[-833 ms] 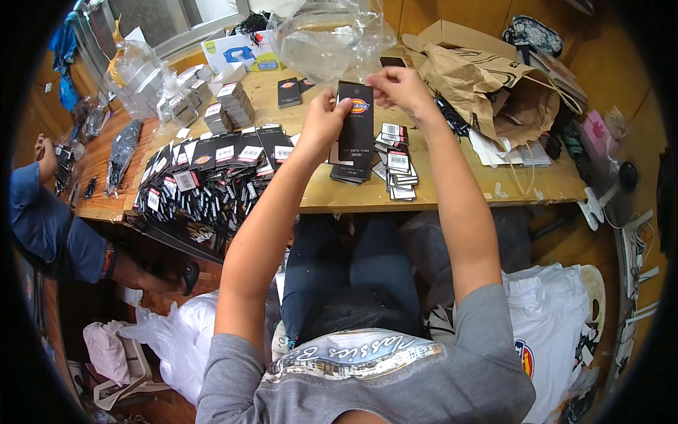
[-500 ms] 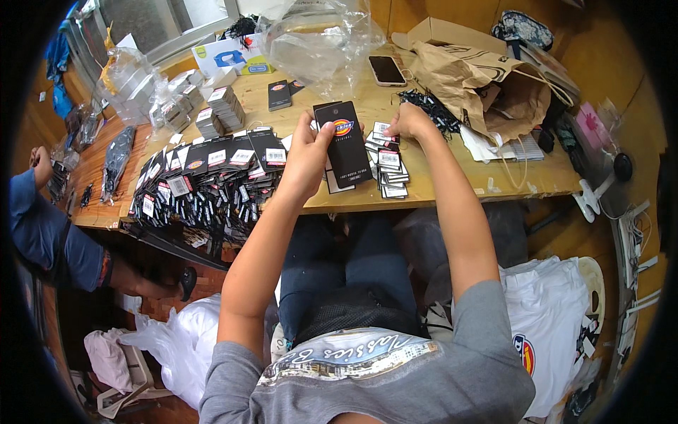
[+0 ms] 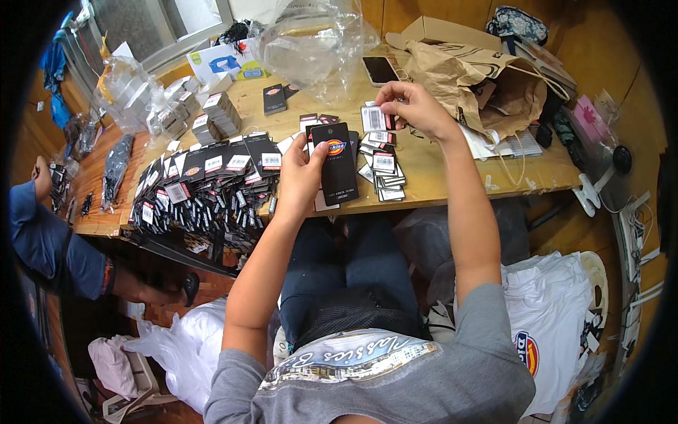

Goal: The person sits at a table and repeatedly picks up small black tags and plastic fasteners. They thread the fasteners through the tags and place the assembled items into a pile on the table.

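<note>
Between the thumb and fingers of my left hand [image 3: 301,178] are black hang tags [image 3: 341,173] with a coloured logo, held upright at the table's front edge; how many are stacked there I cannot tell. My right hand [image 3: 418,112] pinches a small white barcode tag [image 3: 372,119] just above and right of them. Below that hand, a loose pile of small barcode tags [image 3: 384,164] lies on the table. To the left of my left hand spreads a large heap of black hang tags [image 3: 212,166] with barcode stickers and black cords.
Stacked small cards [image 3: 222,112], a clear plastic bag [image 3: 311,53], a phone [image 3: 381,70] and a brown paper bag [image 3: 487,78] stand along the back. A co-worker's arm and leg [image 3: 63,247] show at far left. White shirts [image 3: 547,311] lie at lower right.
My right hand has risen from the small pile, lifting a barcode tag toward the hang tags. My left hand has shifted slightly left, still holding the hang tags.
</note>
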Demonstrator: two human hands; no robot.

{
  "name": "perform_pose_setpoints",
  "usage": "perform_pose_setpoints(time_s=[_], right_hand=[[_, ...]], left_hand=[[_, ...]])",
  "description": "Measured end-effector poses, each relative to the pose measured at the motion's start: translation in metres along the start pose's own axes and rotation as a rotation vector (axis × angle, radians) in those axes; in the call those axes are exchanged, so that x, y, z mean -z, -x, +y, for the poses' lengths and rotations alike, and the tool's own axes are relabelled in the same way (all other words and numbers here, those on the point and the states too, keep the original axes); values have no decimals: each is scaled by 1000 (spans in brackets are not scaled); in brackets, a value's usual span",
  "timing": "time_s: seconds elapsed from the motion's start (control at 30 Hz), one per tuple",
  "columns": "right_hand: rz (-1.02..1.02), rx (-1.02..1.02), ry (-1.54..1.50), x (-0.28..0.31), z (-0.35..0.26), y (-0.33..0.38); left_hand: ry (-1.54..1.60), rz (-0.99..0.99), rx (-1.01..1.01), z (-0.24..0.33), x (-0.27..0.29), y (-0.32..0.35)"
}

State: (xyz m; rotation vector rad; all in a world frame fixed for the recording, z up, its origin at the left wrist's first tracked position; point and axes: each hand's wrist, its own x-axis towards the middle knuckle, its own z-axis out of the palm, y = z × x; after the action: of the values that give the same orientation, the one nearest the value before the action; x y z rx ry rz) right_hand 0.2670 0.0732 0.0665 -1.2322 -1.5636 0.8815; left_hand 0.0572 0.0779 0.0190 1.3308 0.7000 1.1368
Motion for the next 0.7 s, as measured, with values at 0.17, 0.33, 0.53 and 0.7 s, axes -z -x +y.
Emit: perform_pose_setpoints(time_s=[0.17,0.33,0.53,0.7], right_hand=[[-104,255,390,-22,-35,22],[-24,310,422,-17,-23,16],[59,-73,917,49,66,-4],[81,12,932,56,91,-4]], left_hand=[[183,-99,55,-1,-18,8],[205,-155,40,1,-28,12],[301,-395,382,-5,-29,27],[256,-417,586,-36,-41,7]])
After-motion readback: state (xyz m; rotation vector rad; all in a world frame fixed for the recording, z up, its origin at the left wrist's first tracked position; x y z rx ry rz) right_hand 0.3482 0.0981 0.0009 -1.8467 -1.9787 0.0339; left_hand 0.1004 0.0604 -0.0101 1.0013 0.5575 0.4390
